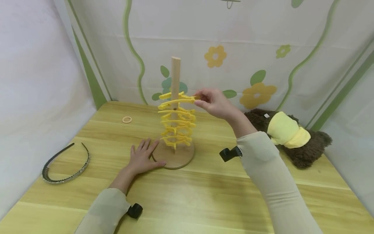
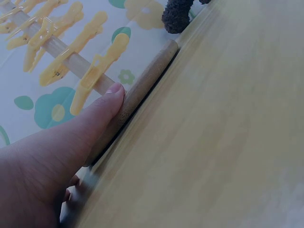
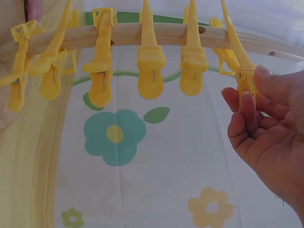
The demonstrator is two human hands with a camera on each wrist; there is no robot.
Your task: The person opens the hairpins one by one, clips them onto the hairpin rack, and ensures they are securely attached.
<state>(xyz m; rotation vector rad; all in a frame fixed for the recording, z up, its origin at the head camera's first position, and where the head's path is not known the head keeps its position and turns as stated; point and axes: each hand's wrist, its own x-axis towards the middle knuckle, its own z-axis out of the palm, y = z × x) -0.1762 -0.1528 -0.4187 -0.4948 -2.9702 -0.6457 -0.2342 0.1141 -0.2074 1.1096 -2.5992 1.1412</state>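
Observation:
A wooden post (image 1: 176, 76) stands upright on a round wooden base (image 1: 176, 163). Several yellow plastic spring clips (image 1: 177, 123) are stacked along it, sticking out sideways at different heights. At the top of the stack, my right hand (image 1: 215, 103) pinches the end of the uppermost yellow clip (image 3: 240, 64) between thumb and fingers. Down at the base's left side, my left hand (image 1: 143, 159) lies with fingers spread. Its thumb (image 2: 113, 95) rests on the base, as the left wrist view shows; the other fingers are mostly hidden there.
A black toothed headband (image 1: 65, 178) lies at the table's left. Behind it is a small light ring (image 1: 127, 120). To the right sits a dark brown plush toy (image 1: 306, 151) with yellow cloth. A white curtain with printed flowers (image 1: 215, 56) hangs behind the table.

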